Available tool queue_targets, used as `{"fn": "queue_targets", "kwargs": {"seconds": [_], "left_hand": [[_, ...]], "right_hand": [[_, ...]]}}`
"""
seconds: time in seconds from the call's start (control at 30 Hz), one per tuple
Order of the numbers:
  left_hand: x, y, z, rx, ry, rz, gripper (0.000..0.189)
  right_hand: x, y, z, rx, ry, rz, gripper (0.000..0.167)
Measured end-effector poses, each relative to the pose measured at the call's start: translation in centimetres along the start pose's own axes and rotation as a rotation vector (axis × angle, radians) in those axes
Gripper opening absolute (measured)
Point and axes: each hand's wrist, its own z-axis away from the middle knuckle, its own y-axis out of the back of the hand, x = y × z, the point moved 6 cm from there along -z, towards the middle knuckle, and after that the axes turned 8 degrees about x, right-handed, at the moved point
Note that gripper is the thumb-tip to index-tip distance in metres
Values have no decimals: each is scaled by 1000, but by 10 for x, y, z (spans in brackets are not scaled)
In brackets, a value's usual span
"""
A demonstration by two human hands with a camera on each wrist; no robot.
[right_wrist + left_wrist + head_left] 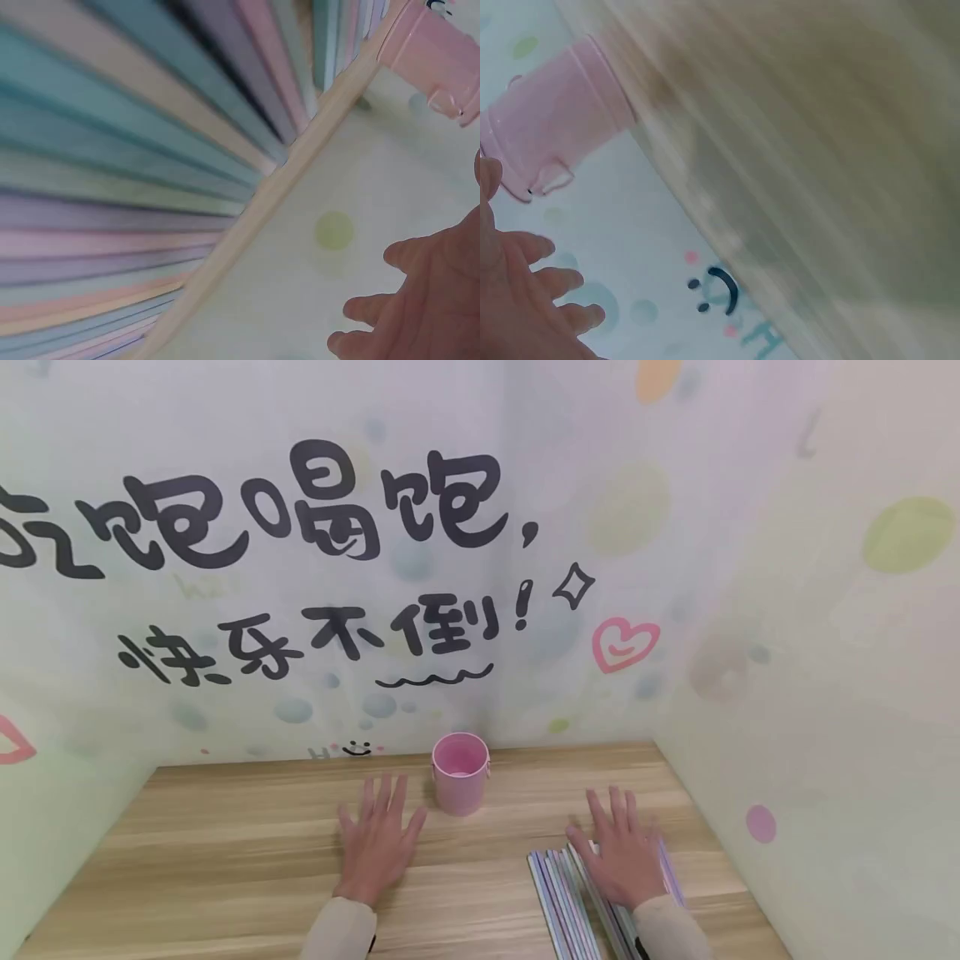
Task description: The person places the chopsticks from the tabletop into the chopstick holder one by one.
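A small pink bucket (461, 793) with little side loops stands upright near the back of the wooden table. My left hand (377, 843), fingers spread, is over the table to the bucket's left, apart from it and holding nothing. At the right lies a row of long, thin pastel sticks (562, 902) in blue, green, pink and purple; their exact kind is unclear. My right hand (621, 852) is above the sticks with its fingers spread and covers part of them. In the right wrist view, the sticks (112, 180) fan across the left and no fingers grip them.
The wooden table (247, 860) meets a back wall (225, 718) with large dark lettering and pastel dots. A side wall (847, 760) rises along the table's right edge. Another pale wall (52, 852) borders its left.
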Motion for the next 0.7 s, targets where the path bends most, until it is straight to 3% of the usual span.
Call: {"fn": "queue_targets", "kwargs": {"seconds": [0.23,0.37,0.5,0.7], "left_hand": [[21,-26,-21,-34,59,136,97],[30,-40,-29,45,97,225,109],[38,-48,-33,127,118,297,108],[41,-55,-36,151,195,345,104]], "right_hand": [[40,10,10,-57,-117,10,75],[58,16,18,-95,-215,25,76],[75,22,27,-134,-276,51,62],[92,25,36,-144,-312,40,33]]}}
